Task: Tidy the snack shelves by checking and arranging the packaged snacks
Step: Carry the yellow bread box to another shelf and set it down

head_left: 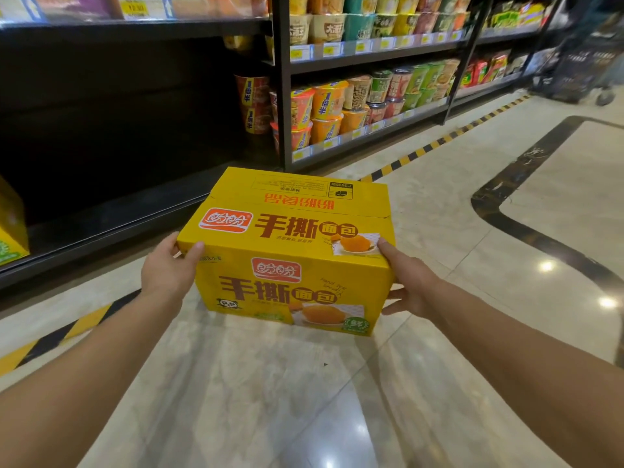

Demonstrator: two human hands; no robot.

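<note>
Two hands in shot: one left hand (169, 268), one right hand (410, 282). Yellow cartons, I count two: one yellow carton (290, 251) at centre frame, and a second carton (11, 231) clipped by the left edge. Then noodle cups (337, 103) across the upper middle, too blurred to tally, probably several dozen. And one dark wheeled cart (580, 62), top right corner.

You are in a shop aisle: black shelves (371, 64) of stacked instant-noodle cups (329, 100), yellow price tags (332, 49) on shelf edges, striped hazard tape (435, 143) on polished floor (439, 238).
</note>
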